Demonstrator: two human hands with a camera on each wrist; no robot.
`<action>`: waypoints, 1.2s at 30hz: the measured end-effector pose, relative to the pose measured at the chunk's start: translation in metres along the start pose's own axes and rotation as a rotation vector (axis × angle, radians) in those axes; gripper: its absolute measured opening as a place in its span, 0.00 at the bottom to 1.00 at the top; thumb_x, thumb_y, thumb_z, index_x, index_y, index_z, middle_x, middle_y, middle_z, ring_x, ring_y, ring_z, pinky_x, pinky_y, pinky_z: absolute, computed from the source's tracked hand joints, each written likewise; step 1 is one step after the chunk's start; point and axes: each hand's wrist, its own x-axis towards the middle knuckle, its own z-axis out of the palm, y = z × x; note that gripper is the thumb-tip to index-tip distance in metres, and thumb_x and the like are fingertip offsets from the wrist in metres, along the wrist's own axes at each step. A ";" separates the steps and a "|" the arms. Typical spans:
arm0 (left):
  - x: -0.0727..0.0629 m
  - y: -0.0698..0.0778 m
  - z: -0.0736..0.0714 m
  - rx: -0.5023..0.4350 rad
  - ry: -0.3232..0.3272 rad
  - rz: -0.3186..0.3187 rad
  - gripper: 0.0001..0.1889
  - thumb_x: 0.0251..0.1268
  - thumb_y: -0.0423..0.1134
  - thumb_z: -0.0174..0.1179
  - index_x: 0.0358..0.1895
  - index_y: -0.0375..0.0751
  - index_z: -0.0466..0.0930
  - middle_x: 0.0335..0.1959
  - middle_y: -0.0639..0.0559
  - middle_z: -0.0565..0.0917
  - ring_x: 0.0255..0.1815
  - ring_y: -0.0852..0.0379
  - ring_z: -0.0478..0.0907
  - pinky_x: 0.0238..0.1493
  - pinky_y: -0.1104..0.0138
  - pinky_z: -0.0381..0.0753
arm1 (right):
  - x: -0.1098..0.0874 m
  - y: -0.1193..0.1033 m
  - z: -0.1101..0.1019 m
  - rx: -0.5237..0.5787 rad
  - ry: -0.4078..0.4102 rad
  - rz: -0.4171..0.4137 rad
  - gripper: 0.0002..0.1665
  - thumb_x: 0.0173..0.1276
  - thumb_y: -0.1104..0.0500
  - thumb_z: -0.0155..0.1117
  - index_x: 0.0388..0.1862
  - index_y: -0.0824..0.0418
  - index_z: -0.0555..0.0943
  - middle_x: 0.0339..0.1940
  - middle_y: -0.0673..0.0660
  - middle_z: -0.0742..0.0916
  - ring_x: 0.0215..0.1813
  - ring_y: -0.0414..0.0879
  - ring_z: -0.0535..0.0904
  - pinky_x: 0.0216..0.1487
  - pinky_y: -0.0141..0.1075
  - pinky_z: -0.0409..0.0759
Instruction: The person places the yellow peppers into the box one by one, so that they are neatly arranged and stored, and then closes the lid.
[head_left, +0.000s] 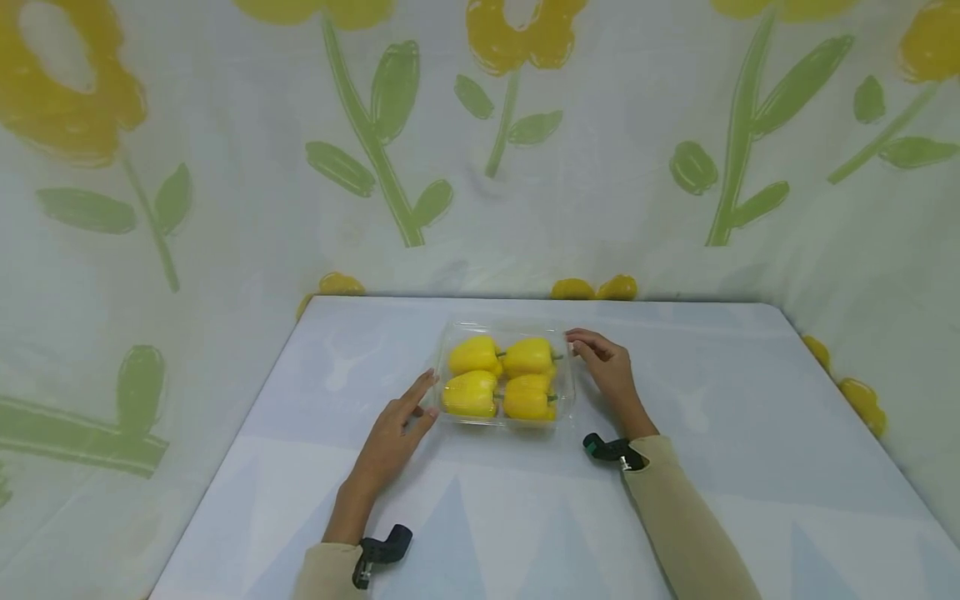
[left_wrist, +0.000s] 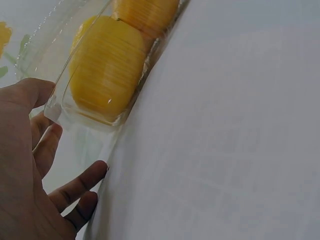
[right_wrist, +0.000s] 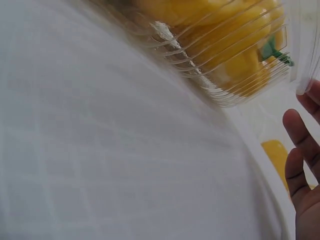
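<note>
A clear plastic container (head_left: 510, 424) holds several yellow bell peppers (head_left: 470, 393) with green stems, in two rows. My left hand (head_left: 393, 429) is at the container's left side, fingers mostly extended. In the left wrist view, one digit of that hand (left_wrist: 25, 145) meets the container's rim (left_wrist: 56, 95), while the other fingers spread apart below it. At the far right corner, my right hand (head_left: 609, 371) pinches the rim between thumb and forefinger. Its other fingers (right_wrist: 300, 132) stay off the container in the right wrist view. Whether a lid is fastened on top, I cannot tell.
The container stands on a white table (head_left: 262, 467) with pale blue patterns, toward its back edge. Behind and beside the table hangs a white cloth (head_left: 570, 200) printed with yellow flowers and green stems. Black wrist mounts (head_left: 386, 546) sit at both sleeves.
</note>
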 end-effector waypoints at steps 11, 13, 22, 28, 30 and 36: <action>0.000 -0.001 0.002 -0.031 -0.011 -0.037 0.35 0.75 0.58 0.53 0.80 0.73 0.48 0.66 0.59 0.75 0.47 0.55 0.72 0.51 0.51 0.72 | -0.012 -0.041 0.003 -0.116 -0.007 0.059 0.16 0.73 0.62 0.65 0.55 0.69 0.83 0.61 0.63 0.83 0.49 0.44 0.80 0.50 0.26 0.76; 0.000 0.000 0.001 -0.038 -0.016 -0.033 0.36 0.75 0.56 0.53 0.80 0.73 0.46 0.69 0.60 0.73 0.48 0.55 0.72 0.51 0.51 0.72 | -0.012 -0.037 0.003 -0.123 -0.007 0.064 0.16 0.72 0.61 0.65 0.55 0.68 0.84 0.61 0.62 0.83 0.49 0.50 0.80 0.49 0.26 0.76; -0.001 0.001 -0.001 -0.046 -0.016 -0.044 0.27 0.78 0.61 0.44 0.77 0.76 0.55 0.39 0.54 0.78 0.41 0.54 0.70 0.42 0.56 0.70 | -0.014 -0.003 0.003 -0.134 0.013 0.134 0.21 0.72 0.49 0.67 0.59 0.55 0.83 0.59 0.53 0.84 0.51 0.47 0.80 0.46 0.27 0.78; -0.001 -0.002 0.002 -0.037 -0.022 -0.033 0.29 0.77 0.59 0.47 0.77 0.75 0.54 0.42 0.54 0.79 0.43 0.55 0.71 0.45 0.55 0.71 | -0.023 -0.005 0.005 -0.091 0.024 0.189 0.24 0.72 0.49 0.66 0.64 0.55 0.79 0.57 0.57 0.84 0.49 0.48 0.80 0.40 0.29 0.79; 0.000 -0.003 0.002 -0.029 -0.022 -0.027 0.29 0.77 0.59 0.48 0.77 0.76 0.54 0.43 0.54 0.80 0.43 0.55 0.71 0.46 0.56 0.71 | -0.026 -0.006 0.005 -0.075 0.032 0.211 0.25 0.72 0.49 0.66 0.64 0.56 0.79 0.55 0.57 0.84 0.49 0.47 0.80 0.40 0.30 0.79; 0.000 -0.003 0.001 -0.029 -0.020 -0.015 0.30 0.76 0.61 0.48 0.77 0.77 0.53 0.42 0.54 0.79 0.42 0.55 0.71 0.44 0.56 0.70 | -0.034 -0.012 0.009 -0.077 0.039 0.273 0.25 0.71 0.44 0.65 0.62 0.55 0.80 0.54 0.55 0.84 0.46 0.49 0.78 0.42 0.32 0.78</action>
